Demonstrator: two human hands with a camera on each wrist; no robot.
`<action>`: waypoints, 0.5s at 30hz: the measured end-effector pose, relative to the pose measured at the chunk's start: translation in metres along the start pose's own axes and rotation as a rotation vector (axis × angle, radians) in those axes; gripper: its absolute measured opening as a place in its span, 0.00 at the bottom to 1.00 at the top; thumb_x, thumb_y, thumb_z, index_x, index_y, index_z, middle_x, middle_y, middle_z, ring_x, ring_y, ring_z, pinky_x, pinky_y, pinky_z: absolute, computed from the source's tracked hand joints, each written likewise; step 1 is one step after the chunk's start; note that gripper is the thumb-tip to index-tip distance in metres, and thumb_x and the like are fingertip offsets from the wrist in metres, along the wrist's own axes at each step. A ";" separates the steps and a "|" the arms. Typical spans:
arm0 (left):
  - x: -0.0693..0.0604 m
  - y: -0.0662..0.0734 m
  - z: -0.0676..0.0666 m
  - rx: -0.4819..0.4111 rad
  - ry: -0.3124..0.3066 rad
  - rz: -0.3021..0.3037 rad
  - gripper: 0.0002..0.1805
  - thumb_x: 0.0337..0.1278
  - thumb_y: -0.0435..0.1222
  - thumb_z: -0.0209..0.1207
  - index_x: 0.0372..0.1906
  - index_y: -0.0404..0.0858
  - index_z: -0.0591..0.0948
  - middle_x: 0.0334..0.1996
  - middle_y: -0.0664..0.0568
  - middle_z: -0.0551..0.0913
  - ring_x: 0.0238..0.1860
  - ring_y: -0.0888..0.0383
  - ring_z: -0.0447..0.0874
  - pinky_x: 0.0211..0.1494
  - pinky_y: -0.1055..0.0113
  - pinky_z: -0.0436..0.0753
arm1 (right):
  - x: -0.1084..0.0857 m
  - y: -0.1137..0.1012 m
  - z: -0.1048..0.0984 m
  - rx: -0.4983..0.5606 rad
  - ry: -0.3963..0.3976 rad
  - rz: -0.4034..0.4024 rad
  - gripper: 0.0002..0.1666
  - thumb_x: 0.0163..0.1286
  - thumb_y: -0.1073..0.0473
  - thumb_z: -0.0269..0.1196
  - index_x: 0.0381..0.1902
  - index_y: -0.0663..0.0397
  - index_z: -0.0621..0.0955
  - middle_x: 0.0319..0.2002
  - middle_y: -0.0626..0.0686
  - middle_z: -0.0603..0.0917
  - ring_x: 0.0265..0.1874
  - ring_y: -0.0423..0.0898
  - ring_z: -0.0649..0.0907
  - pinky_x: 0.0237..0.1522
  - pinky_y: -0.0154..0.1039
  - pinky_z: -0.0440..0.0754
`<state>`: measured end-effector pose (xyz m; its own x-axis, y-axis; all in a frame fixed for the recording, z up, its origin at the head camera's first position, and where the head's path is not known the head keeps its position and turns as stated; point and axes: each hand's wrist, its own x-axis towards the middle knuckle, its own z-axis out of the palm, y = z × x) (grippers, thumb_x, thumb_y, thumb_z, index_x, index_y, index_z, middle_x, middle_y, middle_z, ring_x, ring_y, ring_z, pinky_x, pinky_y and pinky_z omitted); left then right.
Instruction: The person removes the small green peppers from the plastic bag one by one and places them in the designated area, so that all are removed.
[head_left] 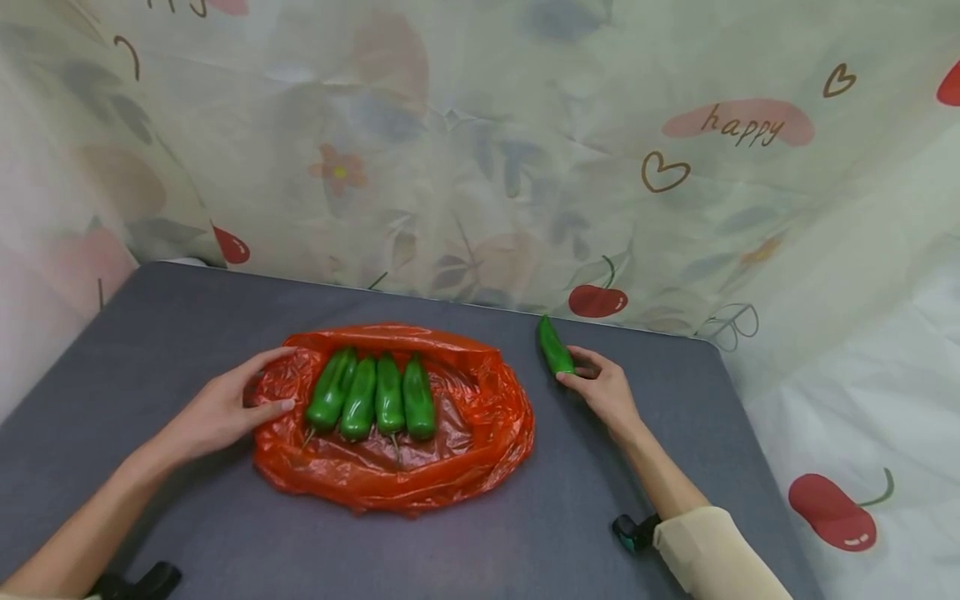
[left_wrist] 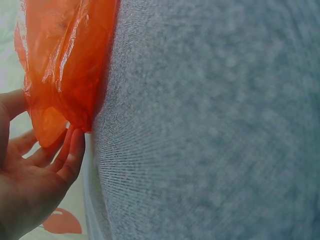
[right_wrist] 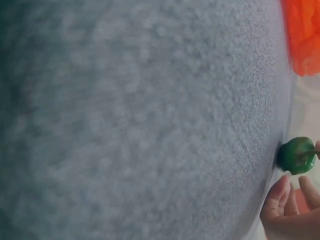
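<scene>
Several green chili peppers [head_left: 360, 400] lie side by side in an opened red plastic bag [head_left: 480, 475], stems toward the near side. At the bag's left end rests my left hand [head_left: 217, 412], thumb and fingers spread wide against the plastic. The left wrist view shows the fingertips touching the crumpled orange-red plastic [left_wrist: 65, 65]. Right of the bag, my right hand [head_left: 606, 392] pinches another green pepper [head_left: 553, 346] by its near end, its tip pointing away. The right wrist view shows this pepper's stem end [right_wrist: 297, 156] close to the tabletop; contact with it is unclear.
Everything stands on a grey cloth-covered table [head_left: 450, 550]. A printed curtain [head_left: 480, 167] hangs right behind its far edge and along both sides. Dark wrist straps [head_left: 636, 533] show at both wrists.
</scene>
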<state>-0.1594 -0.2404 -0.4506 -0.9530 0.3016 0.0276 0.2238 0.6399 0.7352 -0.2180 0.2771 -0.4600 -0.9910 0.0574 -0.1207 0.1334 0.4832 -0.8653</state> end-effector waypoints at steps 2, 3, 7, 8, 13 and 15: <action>0.000 0.000 0.000 -0.002 0.000 0.000 0.39 0.64 0.45 0.65 0.75 0.42 0.62 0.60 0.36 0.76 0.50 0.48 0.79 0.45 0.68 0.80 | -0.001 0.000 -0.002 0.011 0.020 -0.004 0.33 0.64 0.55 0.71 0.67 0.50 0.76 0.62 0.55 0.78 0.51 0.49 0.80 0.42 0.34 0.77; -0.001 0.000 0.000 -0.004 0.000 0.001 0.39 0.64 0.45 0.65 0.75 0.42 0.62 0.60 0.37 0.76 0.50 0.48 0.79 0.45 0.69 0.80 | -0.002 0.000 -0.003 0.012 0.031 -0.007 0.32 0.65 0.55 0.71 0.66 0.50 0.76 0.63 0.54 0.78 0.50 0.47 0.80 0.42 0.33 0.77; -0.001 0.001 0.000 -0.011 -0.002 0.005 0.39 0.64 0.45 0.65 0.75 0.42 0.62 0.59 0.37 0.77 0.50 0.48 0.80 0.45 0.69 0.80 | -0.006 0.002 -0.009 0.051 0.065 -0.042 0.30 0.66 0.55 0.69 0.65 0.51 0.77 0.63 0.54 0.78 0.43 0.40 0.82 0.40 0.32 0.77; -0.001 0.000 0.000 -0.011 -0.002 0.006 0.39 0.64 0.45 0.65 0.75 0.42 0.62 0.59 0.37 0.77 0.50 0.49 0.80 0.45 0.69 0.80 | -0.007 0.003 -0.010 0.061 0.072 -0.054 0.30 0.66 0.55 0.69 0.65 0.52 0.77 0.63 0.54 0.78 0.41 0.39 0.82 0.40 0.32 0.77; -0.001 -0.001 0.001 -0.010 0.004 0.013 0.39 0.63 0.45 0.66 0.75 0.43 0.62 0.60 0.37 0.76 0.50 0.49 0.80 0.45 0.69 0.80 | -0.013 0.005 -0.014 0.100 0.096 -0.126 0.29 0.67 0.57 0.69 0.65 0.56 0.77 0.61 0.58 0.79 0.39 0.37 0.82 0.39 0.30 0.78; -0.001 -0.001 0.001 -0.013 0.012 0.021 0.39 0.62 0.44 0.66 0.75 0.43 0.63 0.60 0.38 0.76 0.50 0.50 0.80 0.45 0.69 0.80 | -0.017 0.003 -0.014 0.093 0.097 -0.154 0.29 0.67 0.57 0.69 0.64 0.56 0.77 0.60 0.59 0.79 0.39 0.38 0.82 0.39 0.29 0.78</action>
<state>-0.1580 -0.2406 -0.4520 -0.9507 0.3057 0.0512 0.2409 0.6247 0.7428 -0.2008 0.2902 -0.4534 -0.9953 0.0751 0.0606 -0.0246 0.4101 -0.9117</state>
